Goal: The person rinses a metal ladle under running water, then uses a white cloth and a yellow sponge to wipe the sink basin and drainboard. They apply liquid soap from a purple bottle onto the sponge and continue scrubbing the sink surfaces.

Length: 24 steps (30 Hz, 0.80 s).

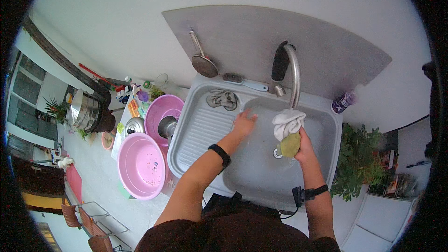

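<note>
My right hand (305,146) grips a crumpled white cloth (288,122) and an olive-green piece (289,145), a cloth or pad, above the basin of the grey sink (259,175). The white cloth sits right below the spout of the curved metal faucet (296,73). Behind the olive piece, part of the drain (277,153) shows. My left hand (245,124) holds nothing; its slightly blurred fingers are spread over the edge between basin and ribbed drainboard (206,129). A wet-looking grey cloth (222,99) lies bunched in the drainboard's upper corner.
A brush with a pale blue handle (253,85) rests on the sink's back ledge. One strainer (204,65) hangs left of it. Pink basins (141,166) and a metal pot lid (134,126) stand left. At right are a purple container (343,102) and a leafy plant (360,161).
</note>
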Each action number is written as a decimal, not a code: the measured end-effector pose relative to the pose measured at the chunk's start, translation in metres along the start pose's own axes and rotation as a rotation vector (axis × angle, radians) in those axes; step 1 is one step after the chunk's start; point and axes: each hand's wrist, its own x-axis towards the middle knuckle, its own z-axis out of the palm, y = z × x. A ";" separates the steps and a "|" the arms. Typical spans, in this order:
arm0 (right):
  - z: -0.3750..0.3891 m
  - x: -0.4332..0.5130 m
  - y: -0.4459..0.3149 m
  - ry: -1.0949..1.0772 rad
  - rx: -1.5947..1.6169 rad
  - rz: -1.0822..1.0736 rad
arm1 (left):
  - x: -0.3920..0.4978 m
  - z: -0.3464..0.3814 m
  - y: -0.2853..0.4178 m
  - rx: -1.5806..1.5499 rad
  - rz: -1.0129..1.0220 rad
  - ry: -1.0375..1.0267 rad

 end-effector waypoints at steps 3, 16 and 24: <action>0.004 0.000 0.001 -0.039 -0.015 0.034 | 0.029 -0.018 -0.036 0.037 -0.095 0.104; 0.002 -0.024 0.005 0.140 -0.056 -0.055 | 0.097 -0.035 -0.088 -0.428 -0.179 0.228; -0.005 -0.020 0.010 0.288 -0.042 -0.130 | -0.018 -0.158 -0.085 -1.533 -0.199 0.221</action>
